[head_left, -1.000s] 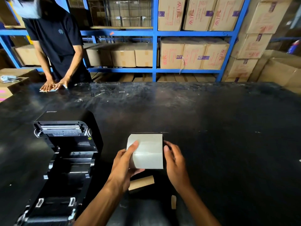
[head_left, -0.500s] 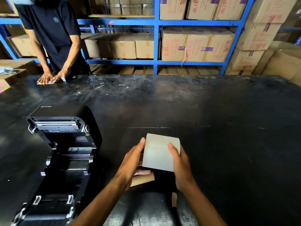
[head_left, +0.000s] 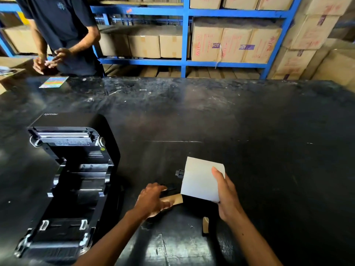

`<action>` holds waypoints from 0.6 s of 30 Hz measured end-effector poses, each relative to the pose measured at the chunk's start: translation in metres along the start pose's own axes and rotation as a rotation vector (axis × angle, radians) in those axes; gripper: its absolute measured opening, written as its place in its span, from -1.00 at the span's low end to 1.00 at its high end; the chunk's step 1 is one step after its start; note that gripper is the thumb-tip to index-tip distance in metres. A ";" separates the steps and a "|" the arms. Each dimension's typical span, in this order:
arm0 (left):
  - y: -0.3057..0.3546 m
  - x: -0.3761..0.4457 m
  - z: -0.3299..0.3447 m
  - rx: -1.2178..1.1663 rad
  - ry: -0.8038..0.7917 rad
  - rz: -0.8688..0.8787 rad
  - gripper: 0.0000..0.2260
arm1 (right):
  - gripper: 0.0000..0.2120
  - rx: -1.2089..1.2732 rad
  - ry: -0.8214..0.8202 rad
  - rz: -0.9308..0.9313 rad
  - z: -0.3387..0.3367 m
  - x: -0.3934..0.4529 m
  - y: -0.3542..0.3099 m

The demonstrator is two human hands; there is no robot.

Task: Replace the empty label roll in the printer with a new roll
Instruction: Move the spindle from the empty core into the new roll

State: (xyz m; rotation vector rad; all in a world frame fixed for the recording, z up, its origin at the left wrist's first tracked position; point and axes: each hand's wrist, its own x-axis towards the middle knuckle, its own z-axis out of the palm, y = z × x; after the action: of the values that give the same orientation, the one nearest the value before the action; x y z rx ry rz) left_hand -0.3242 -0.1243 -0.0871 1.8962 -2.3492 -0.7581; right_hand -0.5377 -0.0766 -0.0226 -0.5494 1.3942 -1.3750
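Blue shelving [head_left: 184,35] packed with cardboard boxes [head_left: 236,45] is standing behind the black table [head_left: 249,150], where the printer [head_left: 71,175] is lying open with its bay bare, while the right hand [head_left: 226,196] is gripping the white label roll [head_left: 199,179] just above the table and the left hand [head_left: 151,200] is resting, fingers curled, on the brown cardboard core [head_left: 173,199].

A wide black surface [head_left: 211,116], scuffed and glossy, fills the near ground. Along its far edge stands blue metal shelving [head_left: 184,37] stacked with brown cardboard boxes [head_left: 236,45]; more boxes [head_left: 311,31] pile up at far right. Light reflects dully off the top.
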 end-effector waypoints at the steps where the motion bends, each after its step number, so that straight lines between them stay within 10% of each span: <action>1: 0.000 0.001 0.001 -0.010 0.002 0.005 -0.43 | -0.79 -0.004 -0.006 -0.005 0.000 -0.001 0.000; 7: -0.005 0.008 -0.003 -0.137 0.084 0.020 -0.74 | -0.77 -0.025 -0.018 0.002 0.001 -0.007 0.002; 18: -0.007 0.041 -0.020 0.001 0.012 -0.017 -0.64 | -0.73 -0.049 0.011 0.009 -0.002 -0.016 -0.004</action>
State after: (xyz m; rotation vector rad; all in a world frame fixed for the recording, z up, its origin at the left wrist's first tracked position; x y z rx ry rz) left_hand -0.3217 -0.1703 -0.0832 1.9180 -2.3296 -0.7445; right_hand -0.5355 -0.0623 -0.0136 -0.5683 1.4403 -1.3417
